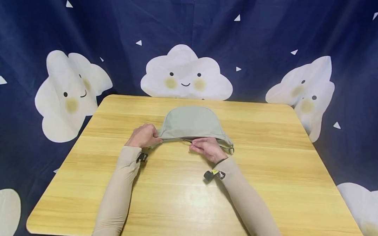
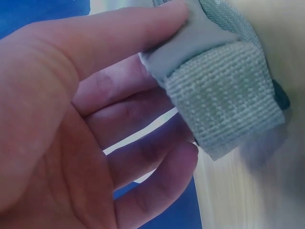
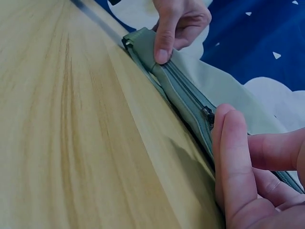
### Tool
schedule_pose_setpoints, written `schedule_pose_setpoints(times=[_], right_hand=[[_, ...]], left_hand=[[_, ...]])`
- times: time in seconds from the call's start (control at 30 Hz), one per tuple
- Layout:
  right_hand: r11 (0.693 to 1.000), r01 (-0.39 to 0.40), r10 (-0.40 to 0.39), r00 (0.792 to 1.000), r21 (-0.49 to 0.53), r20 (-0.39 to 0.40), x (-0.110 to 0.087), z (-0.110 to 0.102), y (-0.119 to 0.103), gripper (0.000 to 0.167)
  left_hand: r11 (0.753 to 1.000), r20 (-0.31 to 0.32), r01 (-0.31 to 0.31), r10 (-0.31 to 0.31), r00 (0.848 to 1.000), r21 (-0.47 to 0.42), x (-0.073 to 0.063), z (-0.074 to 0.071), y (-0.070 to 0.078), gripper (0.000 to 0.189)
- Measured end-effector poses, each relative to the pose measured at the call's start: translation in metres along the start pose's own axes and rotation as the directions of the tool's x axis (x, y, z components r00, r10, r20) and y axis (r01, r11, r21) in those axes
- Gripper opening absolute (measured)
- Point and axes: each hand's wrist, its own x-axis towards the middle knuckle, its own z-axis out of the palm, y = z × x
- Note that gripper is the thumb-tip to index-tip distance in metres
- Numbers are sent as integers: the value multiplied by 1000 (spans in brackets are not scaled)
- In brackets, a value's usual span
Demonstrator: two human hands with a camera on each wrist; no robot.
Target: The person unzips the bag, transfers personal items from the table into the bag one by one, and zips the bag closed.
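A grey-green belt bag (image 1: 190, 122) stands on the table, its zipper edge towards me. My left hand (image 1: 145, 135) pinches the bag's left end between thumb and fingers. Beside that grip, the left wrist view shows a loop of woven webbing strap (image 2: 224, 90). Along the near edge runs the zipper (image 3: 183, 88), with a dark slider (image 3: 208, 114) partway along it. My right hand (image 1: 209, 149) pinches at this slider, and its fingertips hide most of the pull tab. At the bag's right end hangs a strap with a buckle (image 1: 231, 150).
The bag rests towards the far side of a light wooden table (image 1: 179, 196) with rounded corners. Behind the table hangs a dark blue curtain (image 1: 119, 40) printed with white clouds. Each wrist wears a small black camera.
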Motion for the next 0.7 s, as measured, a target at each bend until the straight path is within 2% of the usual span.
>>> schedule_pose_setpoints(times=[0.13,0.33,0.7], right_hand=[[1000,-4,4,1000,-1,-8,-2,-2,-2,30],[1000,1,-1,1000,8,13,-3,-2,-3,29],[1000,-7,7,1000,-11,2,-4,-6,-4,29]], left_hand=[[1000,4,-13,13,1000,-1,-1,0,0,58],[999,4,-8,8,1000,31,-1,0,-2,58],[1000,16,5,-5,1000,25,-1,-1,2,56]])
